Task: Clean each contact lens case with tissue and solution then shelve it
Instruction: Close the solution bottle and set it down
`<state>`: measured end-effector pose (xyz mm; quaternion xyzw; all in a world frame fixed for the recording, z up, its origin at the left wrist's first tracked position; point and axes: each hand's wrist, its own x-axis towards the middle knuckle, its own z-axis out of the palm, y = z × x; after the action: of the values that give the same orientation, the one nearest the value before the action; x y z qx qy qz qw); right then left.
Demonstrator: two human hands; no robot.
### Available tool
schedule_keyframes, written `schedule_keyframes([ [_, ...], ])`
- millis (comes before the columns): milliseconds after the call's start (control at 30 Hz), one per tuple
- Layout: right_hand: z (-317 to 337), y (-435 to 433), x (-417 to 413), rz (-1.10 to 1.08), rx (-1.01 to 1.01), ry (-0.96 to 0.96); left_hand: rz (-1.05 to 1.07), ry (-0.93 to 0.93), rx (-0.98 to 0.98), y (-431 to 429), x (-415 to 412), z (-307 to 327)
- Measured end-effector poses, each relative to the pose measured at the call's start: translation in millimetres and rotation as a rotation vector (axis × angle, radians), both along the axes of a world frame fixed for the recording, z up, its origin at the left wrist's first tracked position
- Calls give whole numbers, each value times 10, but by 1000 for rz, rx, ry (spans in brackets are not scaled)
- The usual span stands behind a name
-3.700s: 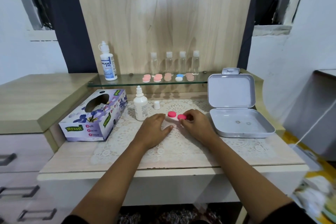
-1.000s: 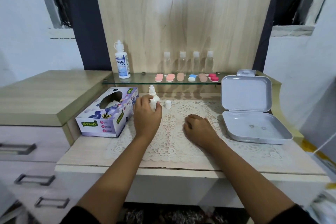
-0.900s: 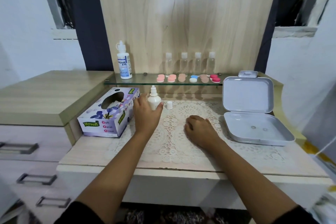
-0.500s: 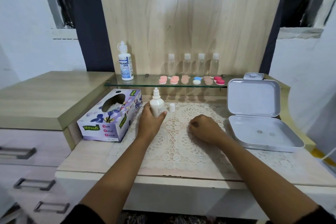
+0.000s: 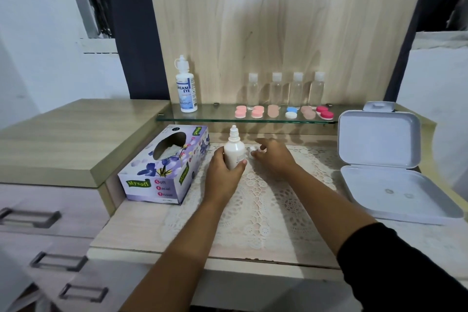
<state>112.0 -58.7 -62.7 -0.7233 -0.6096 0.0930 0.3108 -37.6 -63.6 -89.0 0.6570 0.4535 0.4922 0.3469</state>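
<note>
Now the fingers [image 5: 219,154] of the left hand [image 5: 222,175] clasp the solution bottle [image 5: 235,151] at mid-body, a fair hold for something likely light, smooth and squeezable, while the right hand [image 5: 273,161] curls over the small white cap [image 5: 252,154] at three o'clock, grip unclear, and the lens cases [image 5: 273,110] line the glass shelf [image 5: 217,115] at twelve o'clock.

A pale wood back panel [image 5: 278,33] rises between white walls [image 5: 38,45]; a drawer unit [image 5: 50,210] stands at the left.

left grip [image 5: 222,172]: curled round bottle [image 5: 234,148] | right grip [image 5: 273,159]: forward, fingertips blurred
</note>
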Motion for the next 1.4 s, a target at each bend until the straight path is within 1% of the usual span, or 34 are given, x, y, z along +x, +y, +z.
schedule_keyframes([
  [133, -32, 70, -52, 23, -27, -131, 4, 21, 1, 24, 4, -22],
  [200, -45, 75, -58, 13, -20, -127, 5, 33, 4, 28, 4, -21],
  [333, 49, 29, -62, 22, 84, 74, -7, 41, 1, 20, 2, -24],
  [500, 443, -87, -158, 102, 225, 301, -32, 45, 4, -14, -8, -9],
  [567, 600, -139, -207, 143, 278, 363, -42, 46, -1, -24, -10, 2],
  [600, 668, -161, -232, 169, 298, 364, -47, 44, -4, -27, -9, 6],
  [633, 717, -170, -248, 191, 307, 337, -51, 44, -8, -28, -5, 9],
  [733, 801, -218, -294, 247, 280, 180, -58, 45, -13, -56, -5, 27],
  [833, 823, -254, -305, 289, 230, 107, -61, 41, -15, -72, -16, 32],
  [967, 853, -288, -288, 336, 142, -71, -60, 43, -23, -74, -17, 39],
  [1133, 845, -243, -296, 336, 103, -157, -63, 40, -18, -85, -17, 51],
  [1267, 812, -170, -352, 225, 114, -128, -68, 42, -15, -75, -17, 40],
  [1400, 766, -171, -413, 144, 130, -180, -77, 29, -27, -74, -18, 46],
])
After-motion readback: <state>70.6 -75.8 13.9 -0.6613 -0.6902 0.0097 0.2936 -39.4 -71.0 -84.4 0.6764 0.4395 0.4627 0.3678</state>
